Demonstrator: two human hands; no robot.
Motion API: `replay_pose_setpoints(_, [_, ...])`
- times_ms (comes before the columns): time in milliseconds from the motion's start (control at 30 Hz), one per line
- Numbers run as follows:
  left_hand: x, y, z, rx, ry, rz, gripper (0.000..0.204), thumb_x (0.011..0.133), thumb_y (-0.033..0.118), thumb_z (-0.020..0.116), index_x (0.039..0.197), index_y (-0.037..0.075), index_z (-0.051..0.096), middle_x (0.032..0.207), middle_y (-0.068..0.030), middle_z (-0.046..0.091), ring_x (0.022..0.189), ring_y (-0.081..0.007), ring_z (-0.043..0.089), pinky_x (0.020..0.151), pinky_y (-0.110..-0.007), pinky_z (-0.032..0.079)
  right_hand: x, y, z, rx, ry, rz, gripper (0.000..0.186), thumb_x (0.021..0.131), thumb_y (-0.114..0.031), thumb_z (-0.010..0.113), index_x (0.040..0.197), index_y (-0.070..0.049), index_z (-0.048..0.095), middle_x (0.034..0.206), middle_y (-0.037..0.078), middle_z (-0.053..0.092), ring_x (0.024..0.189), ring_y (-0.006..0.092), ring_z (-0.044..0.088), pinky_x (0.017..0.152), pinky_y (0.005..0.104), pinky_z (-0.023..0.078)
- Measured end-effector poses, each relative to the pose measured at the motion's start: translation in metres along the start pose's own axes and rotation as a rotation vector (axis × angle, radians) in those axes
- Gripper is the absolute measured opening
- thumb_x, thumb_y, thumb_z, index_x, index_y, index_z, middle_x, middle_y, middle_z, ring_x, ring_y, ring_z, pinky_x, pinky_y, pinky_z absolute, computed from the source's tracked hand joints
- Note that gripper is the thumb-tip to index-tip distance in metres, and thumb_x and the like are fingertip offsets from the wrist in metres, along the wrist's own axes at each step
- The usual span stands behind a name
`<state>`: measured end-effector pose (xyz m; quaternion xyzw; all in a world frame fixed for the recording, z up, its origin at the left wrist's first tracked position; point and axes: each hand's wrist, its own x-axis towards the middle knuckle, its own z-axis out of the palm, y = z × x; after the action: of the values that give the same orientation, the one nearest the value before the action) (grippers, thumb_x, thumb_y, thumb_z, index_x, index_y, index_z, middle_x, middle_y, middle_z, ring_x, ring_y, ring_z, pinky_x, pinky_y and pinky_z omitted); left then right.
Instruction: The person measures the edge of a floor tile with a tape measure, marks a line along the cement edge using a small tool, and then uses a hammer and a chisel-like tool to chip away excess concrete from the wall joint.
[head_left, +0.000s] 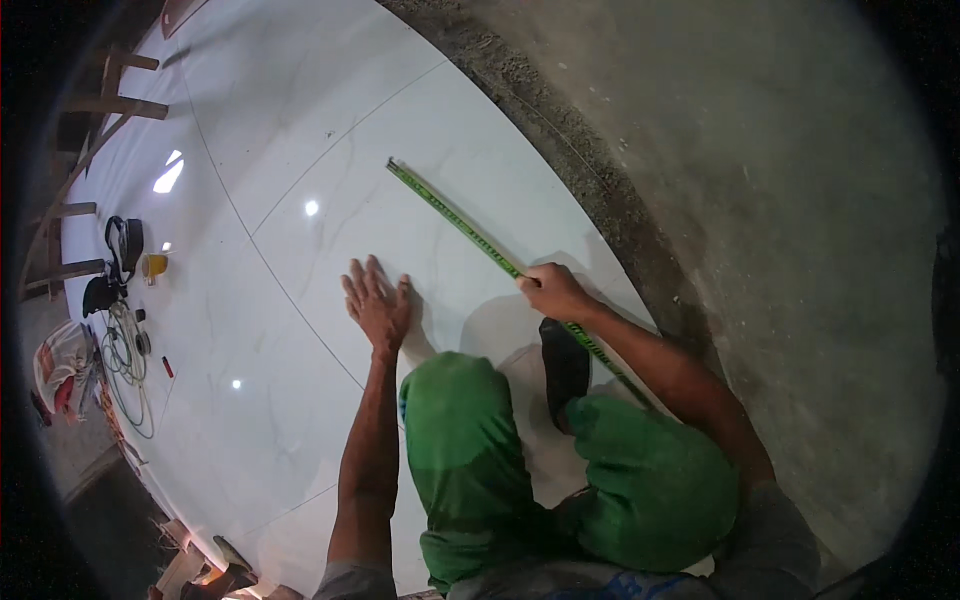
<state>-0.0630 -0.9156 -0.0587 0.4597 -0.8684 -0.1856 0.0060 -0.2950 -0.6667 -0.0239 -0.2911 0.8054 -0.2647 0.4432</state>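
Observation:
My left hand [377,308] rests on a white marbled tile [330,260] with its fingers spread, left of the tape. My right hand [555,292] is closed on a long green measuring tape blade [450,218], which runs diagonally from a metal end at the upper middle down past my right knee. My knees [455,420] in green trousers are bent beneath me, and a dark shoe or sock [562,365] shows between my right hand and knee.
Wooden stands [130,108] line the left edge. Near them lie a black strapped item [122,245], a yellow object [155,266], coiled hose [128,360] and a crumpled sack [65,365]. A gritty strip [600,170] separates the tiles from grey concrete [800,200] at the right.

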Motion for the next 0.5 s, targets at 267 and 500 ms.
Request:
replay_pose_setpoints(267, [0.088,0.009,-0.002,0.089,0.296,-0.326,0.064,0.104,0.044,0.045,0.159,0.012,0.038,0.169,-0.0138,0.025,0.157,-0.0380,0.016,0.125,-0.054,0.014,0.130,-0.003,-0.119,-0.608,0.166,-0.392,0.020,0.094,-0.022,0.058,0.091,-0.002,0.064,0.100,0.021,0.066,0.091,0.0441,0.063,0.086,0.0566,0.051])
replay_pose_setpoints(500, [0.106,0.016,-0.001,0.149,0.344,-0.350,0.062,0.102,0.038,0.045,0.158,0.013,0.039,0.167,-0.0129,0.030,0.156,-0.0368,0.018,0.125,-0.052,0.015,0.278,-0.001,-0.221,-0.962,0.471,-0.339,0.033,0.102,-0.023,0.047,0.120,-0.001,0.062,0.118,0.025,0.064,0.110,0.0450,0.062,0.097,0.0556,0.051])
